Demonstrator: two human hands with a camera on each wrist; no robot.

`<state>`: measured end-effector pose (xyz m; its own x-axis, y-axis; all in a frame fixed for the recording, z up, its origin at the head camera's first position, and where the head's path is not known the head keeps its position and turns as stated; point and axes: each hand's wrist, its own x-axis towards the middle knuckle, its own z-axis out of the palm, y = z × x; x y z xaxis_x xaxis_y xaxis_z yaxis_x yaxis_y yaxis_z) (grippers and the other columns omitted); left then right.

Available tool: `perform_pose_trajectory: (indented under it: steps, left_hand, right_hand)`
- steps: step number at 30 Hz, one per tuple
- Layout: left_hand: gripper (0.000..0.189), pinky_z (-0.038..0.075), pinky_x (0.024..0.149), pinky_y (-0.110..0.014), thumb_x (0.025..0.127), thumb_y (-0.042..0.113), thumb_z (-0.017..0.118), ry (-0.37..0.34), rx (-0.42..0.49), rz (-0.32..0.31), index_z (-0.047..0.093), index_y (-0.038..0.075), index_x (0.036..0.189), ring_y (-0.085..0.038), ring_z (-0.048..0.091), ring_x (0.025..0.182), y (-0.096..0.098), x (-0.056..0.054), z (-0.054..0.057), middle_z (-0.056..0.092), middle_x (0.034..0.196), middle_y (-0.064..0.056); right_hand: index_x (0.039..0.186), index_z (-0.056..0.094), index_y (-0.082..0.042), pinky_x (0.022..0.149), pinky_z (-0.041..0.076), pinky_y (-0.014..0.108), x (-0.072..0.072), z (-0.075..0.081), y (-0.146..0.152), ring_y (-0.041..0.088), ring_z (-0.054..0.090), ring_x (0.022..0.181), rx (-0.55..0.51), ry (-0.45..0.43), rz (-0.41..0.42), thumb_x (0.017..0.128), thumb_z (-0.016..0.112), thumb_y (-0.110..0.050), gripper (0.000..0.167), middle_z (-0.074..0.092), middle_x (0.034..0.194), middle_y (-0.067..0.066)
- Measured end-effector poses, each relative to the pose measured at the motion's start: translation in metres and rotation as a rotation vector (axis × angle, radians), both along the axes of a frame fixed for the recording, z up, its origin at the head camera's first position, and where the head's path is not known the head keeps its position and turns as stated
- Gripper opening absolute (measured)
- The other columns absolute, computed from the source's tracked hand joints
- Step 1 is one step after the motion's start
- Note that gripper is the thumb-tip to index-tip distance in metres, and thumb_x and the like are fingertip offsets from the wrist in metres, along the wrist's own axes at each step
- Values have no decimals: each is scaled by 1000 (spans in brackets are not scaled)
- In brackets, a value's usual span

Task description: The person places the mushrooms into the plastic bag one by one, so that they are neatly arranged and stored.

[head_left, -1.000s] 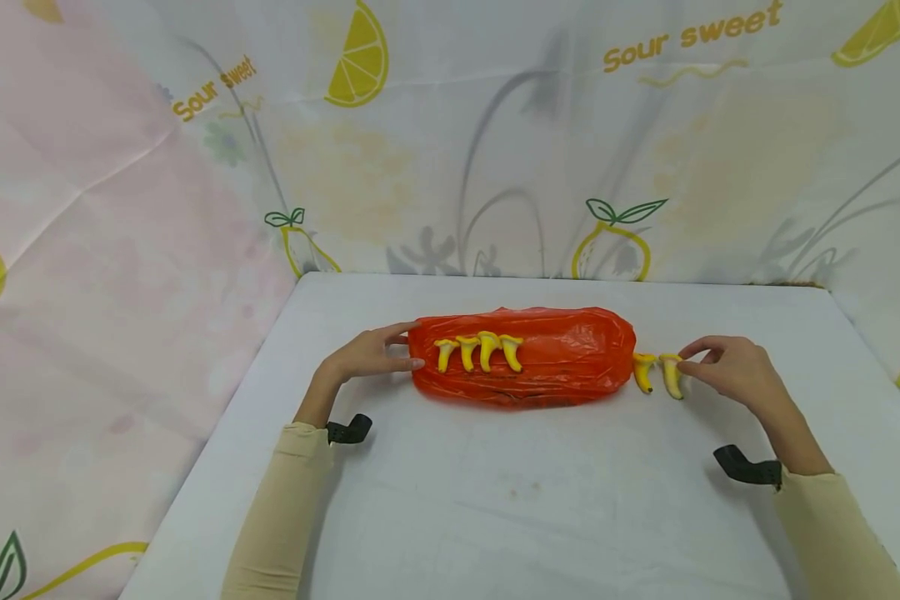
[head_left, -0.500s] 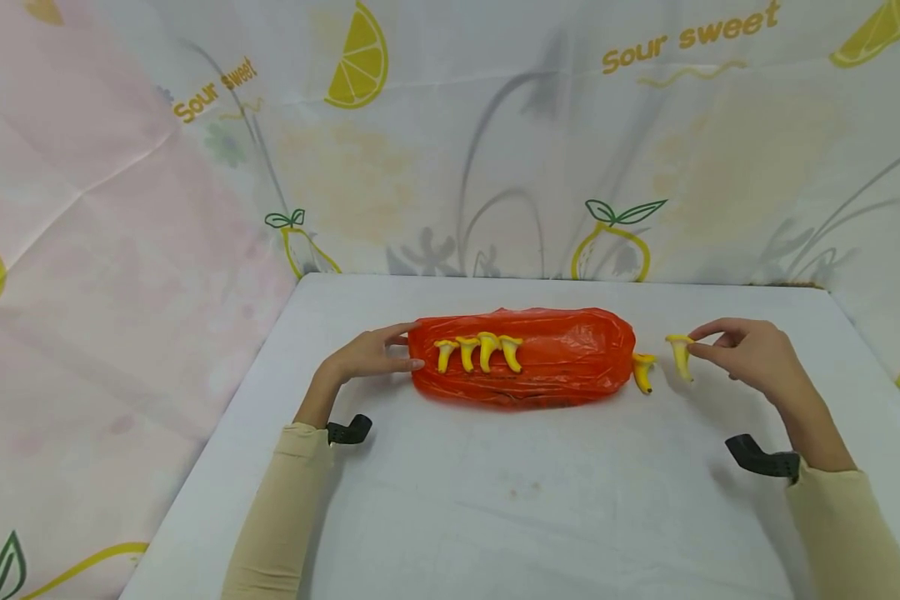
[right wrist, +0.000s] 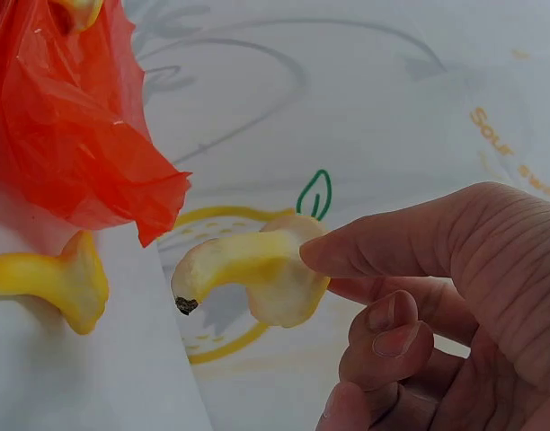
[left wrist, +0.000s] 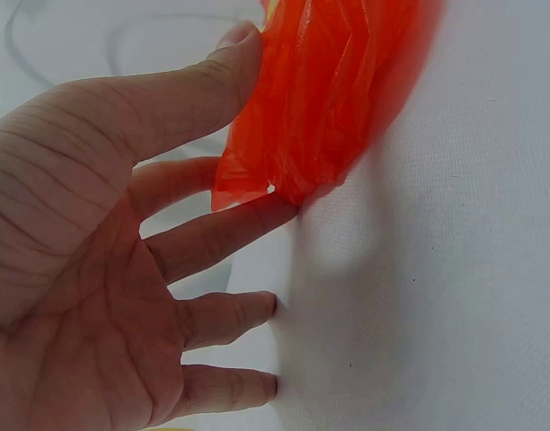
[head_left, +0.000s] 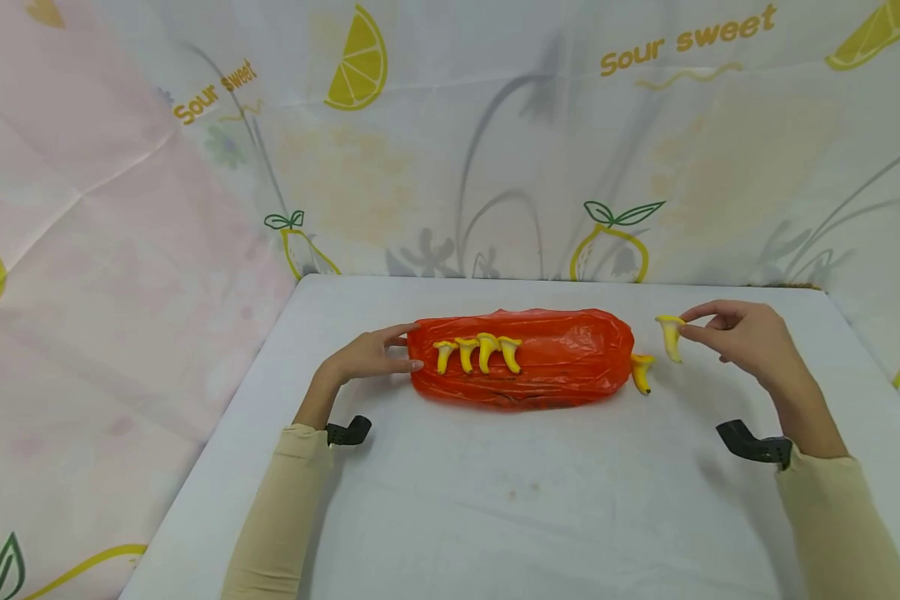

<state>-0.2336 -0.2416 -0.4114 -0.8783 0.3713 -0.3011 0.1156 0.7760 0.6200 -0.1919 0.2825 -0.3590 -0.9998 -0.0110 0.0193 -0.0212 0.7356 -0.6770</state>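
My right hand (head_left: 742, 337) pinches a yellow mushroom (head_left: 671, 340) with a flared cap and dark stem tip between thumb and forefinger, up off the table. Below it, another yellow mushroom (head_left: 642, 373) lies at the right end of a red plastic bag (head_left: 562, 350). Several more mushrooms (head_left: 486, 353) stand in a row on the bag's left half. At the bag's left edge, my left hand (head_left: 363, 354) rests with thumb and fingers spread, touching the plastic. In the left wrist view the thumb (left wrist: 230, 76) lies against the bag, and one finger passes behind it.
A white-covered table (head_left: 435, 492) bears everything. Behind it hangs a cloth (head_left: 450, 158) printed with lemons and lettering. A black wrist mount (head_left: 753, 442) sticks out from the right sleeve, another black mount (head_left: 349, 430) from the left.
My right hand has lifted one mushroom from the table beside the bag, raising it and bringing it slightly left. My left hand and the bag have stayed where they were.
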Motion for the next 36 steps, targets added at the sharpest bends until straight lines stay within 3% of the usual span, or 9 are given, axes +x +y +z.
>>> perform_pose_trajectory:
  steps: [16, 28, 36]
  left_hand:
    - [86, 44, 100, -54, 83, 55, 72, 0, -8, 1, 35, 25, 154, -33, 44, 132, -1, -1, -2, 52, 143, -12]
    - [86, 43, 100, -55, 83, 54, 72, 1, 5, -2, 35, 24, 154, -33, 43, 133, 0, 0, -1, 52, 143, -12]
    - [86, 43, 100, -56, 83, 55, 72, 0, -1, 3, 35, 25, 155, -34, 44, 132, 0, -1, 0, 53, 142, -12]
  right_hand:
    - [113, 69, -2, 53, 47, 27, -14, 4, -32, 24, 49, 63, -96, 16, 29, 91, 70, -39, 43, 57, 73, 8]
    - [113, 69, 0, 54, 48, 29, -24, 1, -62, 23, 50, 64, -164, 3, 103, 92, 70, -31, 37, 59, 73, 7]
    - [114, 69, 0, 57, 51, 29, -30, -3, -82, 32, 53, 73, -183, -32, 133, 92, 70, -28, 35, 59, 83, 23]
